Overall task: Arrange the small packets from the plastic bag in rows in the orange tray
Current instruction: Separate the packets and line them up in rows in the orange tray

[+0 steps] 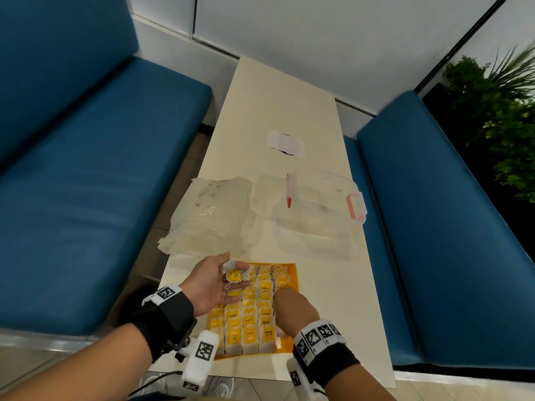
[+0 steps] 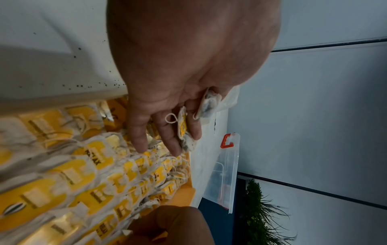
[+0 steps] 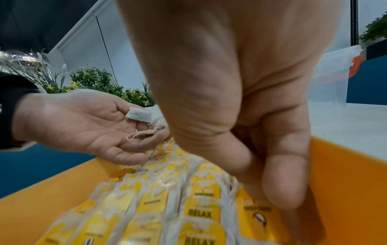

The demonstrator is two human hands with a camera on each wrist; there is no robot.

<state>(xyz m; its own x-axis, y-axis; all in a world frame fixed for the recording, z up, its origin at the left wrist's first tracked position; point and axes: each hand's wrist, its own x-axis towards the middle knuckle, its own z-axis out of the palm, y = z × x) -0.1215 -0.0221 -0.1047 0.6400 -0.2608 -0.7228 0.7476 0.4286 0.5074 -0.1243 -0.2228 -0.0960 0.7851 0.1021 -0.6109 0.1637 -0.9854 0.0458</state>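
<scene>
The orange tray (image 1: pixel 291 270) stands at the near end of the table, packed with rows of small packets (image 1: pixel 249 311) that have yellow tags. My left hand (image 1: pixel 231 280) hovers palm up over the tray's far left corner. Its thumb keeps a white packet (image 3: pixel 139 115) on the forefinger, and a yellow-tagged packet (image 1: pixel 234 275) lies across the fingers. My right hand (image 1: pixel 279 290) reaches down into the right-hand row (image 3: pixel 255 212), thumb and forefinger together (image 3: pixel 272 190). Whether they pinch a packet is hidden. The crumpled plastic bag (image 1: pixel 211 218) lies behind the tray on the left.
A clear plastic box (image 1: pixel 321 204) with red latches stands behind the tray to the right. A small white wrapper (image 1: pixel 285 143) lies farther up the narrow table (image 1: pixel 275 96). Blue benches (image 1: pixel 434 227) flank both long sides, and plants (image 1: pixel 498 111) stand at the far right.
</scene>
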